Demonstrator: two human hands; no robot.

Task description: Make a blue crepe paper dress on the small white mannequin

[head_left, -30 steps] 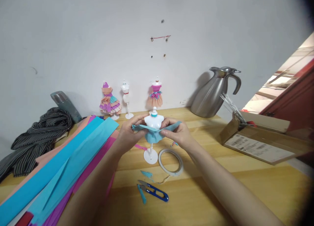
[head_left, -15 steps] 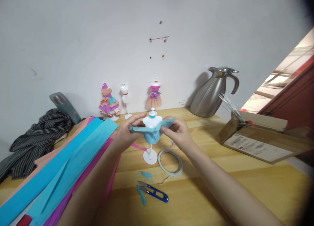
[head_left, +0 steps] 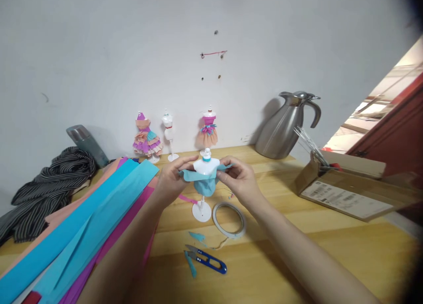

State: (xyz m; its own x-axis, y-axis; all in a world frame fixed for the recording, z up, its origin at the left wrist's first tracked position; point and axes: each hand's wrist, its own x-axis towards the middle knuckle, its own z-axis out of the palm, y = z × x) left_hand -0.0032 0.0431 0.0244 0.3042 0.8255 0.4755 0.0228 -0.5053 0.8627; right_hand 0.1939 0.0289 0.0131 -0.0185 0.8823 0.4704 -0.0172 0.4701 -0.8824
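Observation:
A small white dress form (head_left: 205,165) stands on a round white base, with light blue crepe paper (head_left: 205,186) around its torso. The paper's top edge flares out to both sides below the shoulders. My left hand (head_left: 172,177) pinches the paper's left end between thumb and fingers. On the right side, my right hand (head_left: 238,177) grips the other end, its thumb close to the form's chest. Blue thread snips (head_left: 211,261) and light blue scraps (head_left: 197,236) lie in front of the base, beside a roll of tape (head_left: 215,220).
Crepe paper strips (head_left: 99,211) and a striped cloth (head_left: 56,185) cover the left side. Three small dress forms (head_left: 168,132) stand by the wall. At the right are a steel jug (head_left: 280,127) and a cardboard box (head_left: 350,196).
The form's top has tipped slightly to the right, and the paper's left part has dropped a little over its front. Both hands keep their hold on the paper.

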